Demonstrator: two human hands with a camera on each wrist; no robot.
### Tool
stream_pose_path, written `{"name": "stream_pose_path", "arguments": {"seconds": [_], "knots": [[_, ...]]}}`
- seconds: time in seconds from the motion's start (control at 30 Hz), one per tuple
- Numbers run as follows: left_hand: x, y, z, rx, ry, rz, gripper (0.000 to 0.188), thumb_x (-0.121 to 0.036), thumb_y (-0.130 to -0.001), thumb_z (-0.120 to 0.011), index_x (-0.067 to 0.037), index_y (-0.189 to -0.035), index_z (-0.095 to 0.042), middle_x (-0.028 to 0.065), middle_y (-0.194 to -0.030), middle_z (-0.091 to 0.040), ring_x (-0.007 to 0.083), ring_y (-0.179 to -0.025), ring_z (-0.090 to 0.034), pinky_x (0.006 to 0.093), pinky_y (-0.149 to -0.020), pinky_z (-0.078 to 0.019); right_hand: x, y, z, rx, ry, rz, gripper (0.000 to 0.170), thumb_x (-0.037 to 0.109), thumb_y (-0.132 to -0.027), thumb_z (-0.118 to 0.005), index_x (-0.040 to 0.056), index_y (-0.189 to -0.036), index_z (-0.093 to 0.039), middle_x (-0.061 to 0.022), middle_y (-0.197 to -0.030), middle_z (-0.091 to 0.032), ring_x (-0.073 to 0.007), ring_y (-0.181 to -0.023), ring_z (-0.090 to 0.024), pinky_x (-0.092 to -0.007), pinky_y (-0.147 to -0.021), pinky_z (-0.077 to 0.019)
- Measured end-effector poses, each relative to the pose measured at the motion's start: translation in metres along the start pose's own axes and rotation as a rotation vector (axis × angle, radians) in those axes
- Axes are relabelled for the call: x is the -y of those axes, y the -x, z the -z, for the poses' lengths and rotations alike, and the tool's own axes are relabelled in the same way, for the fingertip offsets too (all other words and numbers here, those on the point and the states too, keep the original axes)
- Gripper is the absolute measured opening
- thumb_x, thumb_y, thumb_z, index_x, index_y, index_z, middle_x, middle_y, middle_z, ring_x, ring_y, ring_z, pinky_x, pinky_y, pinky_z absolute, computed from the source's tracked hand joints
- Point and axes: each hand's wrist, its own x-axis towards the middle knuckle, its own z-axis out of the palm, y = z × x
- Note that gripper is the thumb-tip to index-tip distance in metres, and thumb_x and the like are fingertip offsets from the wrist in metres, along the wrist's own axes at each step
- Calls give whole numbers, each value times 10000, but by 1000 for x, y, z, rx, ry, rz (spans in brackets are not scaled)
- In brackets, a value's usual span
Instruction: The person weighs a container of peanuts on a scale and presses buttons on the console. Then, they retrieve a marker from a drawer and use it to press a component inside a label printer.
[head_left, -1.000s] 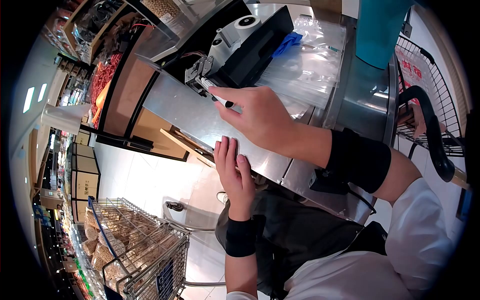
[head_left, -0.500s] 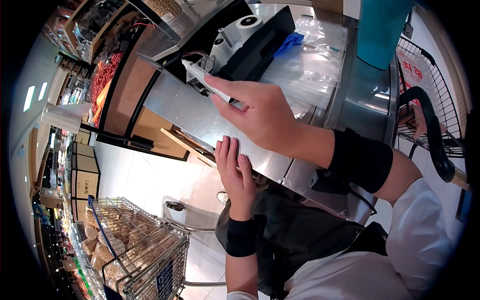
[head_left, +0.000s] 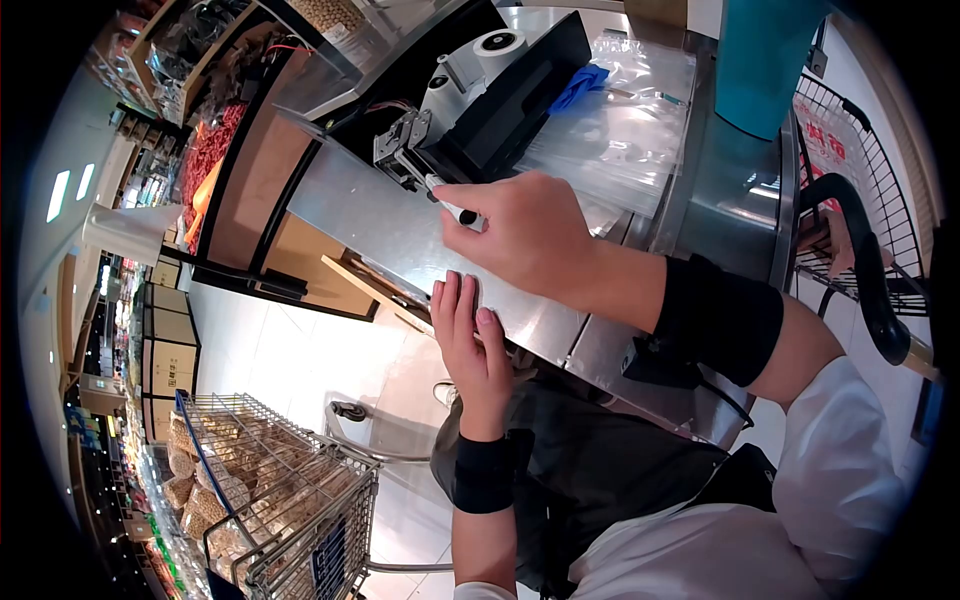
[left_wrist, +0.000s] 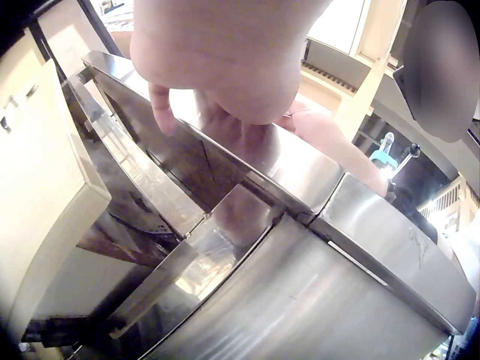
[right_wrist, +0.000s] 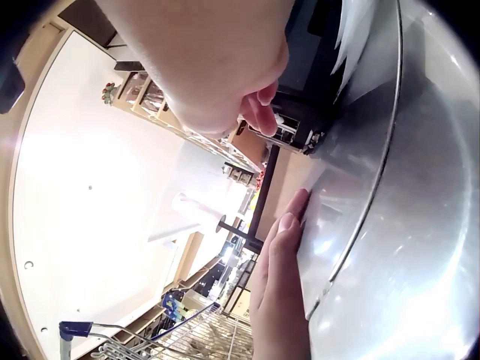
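fingers curled, right hand pinches slim white rod; left hand rests straight-fingered on shiny steel.

1. Two hands, one left hand and one right hand; two black wristbands, one lower wristband and one upper wristband;
2. Two wire carts, one lower-left cart and one upper-right cart;
3. One white stick with a black end; one teal container; one crumpled blue item;
4. One large white roll; one visible shoe;
5. Several clear bags, overlapping, exact number unclear; several filled bags in the lower-left cart, likewise uncountable
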Motion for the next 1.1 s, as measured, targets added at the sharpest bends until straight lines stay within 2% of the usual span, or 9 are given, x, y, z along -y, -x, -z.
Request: {"name": "stream_pose_path", "arguments": {"seconds": [0.07,0.13,0.43,0.63,0.97,1.03,1.1], "knots": [[1,0,0,-1,-4,-1,404,-174,-1003,-452,29,-1340,-543,221,-1454,-458,413,-1400,-345,487,-1152,-257,-2,0,-1,30,21,-12,248,237,-834,-612,116,-1002,-749,-104,-607,-650,-294,-571,-662,-389,-531,-528],[1,0,-1,-8,1,25,431,-251,-1032,-412,15,-1330,-572,178,-1463,-474,364,-1428,-329,455,-1160,-247,-3,0,-2,18,44,-32,243,235,-836,-611,118,-997,-752,-112,-619,-656,-298,-578,-666,-390,-544,-537],[2,1,-2,-13,-1,22,420,-242,-1033,-412,16,-1318,-581,177,-1460,-477,366,-1424,-335,455,-1157,-255,-4,0,-1,81,44,-104,287,253,-842,-616,105,-1050,-749,-139,-672,-678,-327,-655,-678,-413,-631,-556],[1,1,-1,-3,-2,22,421,-241,-1031,-408,14,-1321,-576,175,-1467,-470,368,-1423,-332,452,-1158,-254,-3,0,-1,110,21,-181,298,272,-858,-610,101,-1061,-746,-125,-715,-695,-329,-702,-676,-413,-678,-554],[0,0,0,-2,-2,20,425,-238,-1030,-405,25,-1318,-574,180,-1464,-469,369,-1420,-333,452,-1159,-250,-3,2,-3,105,52,-130,276,251,-867,-610,115,-1064,-748,-124,-708,-688,-324,-679,-676,-422,-640,-549],[-1,0,0,-3,-3,21,425,-234,-1029,-406,32,-1315,-574,183,-1460,-471,370,-1419,-335,453,-1158,-250,-2,1,1,219,72,-158,274,229,-866,-605,117,-1076,-741,-124,-719,-691,-323,-688,-679,-422,-619,-549],[0,0,-1,-4,-6,22,424,-233,-1029,-406,31,-1315,-574,183,-1459,-473,370,-1418,-335,453,-1158,-250,-3,3,0,216,78,-126,279,220,-865,-602,117,-1088,-734,-127,-718,-689,-325,-684,-677,-424,-613,-549]]}}
